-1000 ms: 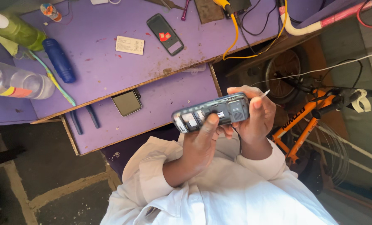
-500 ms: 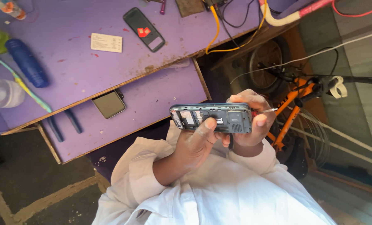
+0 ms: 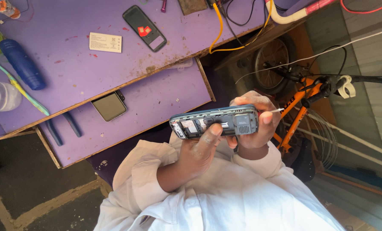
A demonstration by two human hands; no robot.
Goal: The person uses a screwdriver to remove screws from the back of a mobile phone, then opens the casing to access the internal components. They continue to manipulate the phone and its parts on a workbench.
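Closest to me is the person's white shirt, both sleeves pushed up the forearms, and just above the lap the two hands meet on an opened grey-blue phone held in the air, well clear of the worktop. The right hand is wrapped around the phone's right end, fingers over the top edge, with a thin white stick poking out beyond them. The left hand cups the phone from below and its thumb lies across the bared middle of the back. A second ago that thumb sat at the lower edge and the phone was tipped; now the phone lies level with the thumb well inside the open back, so I judge the work has gone from holding to pressing at something in there, though what is under the thumb I cannot see. Beyond the hands a lower purple board juts out from under the worktop, carrying a small dark flat device and two blue handles. Farther on, the purple worktop bears a white-labelled battery, a black phone with red patches, a blue bottle, a toothbrush, a clear bottle and a yellow cable. Off to the right, an orange bicycle stands against the wall.
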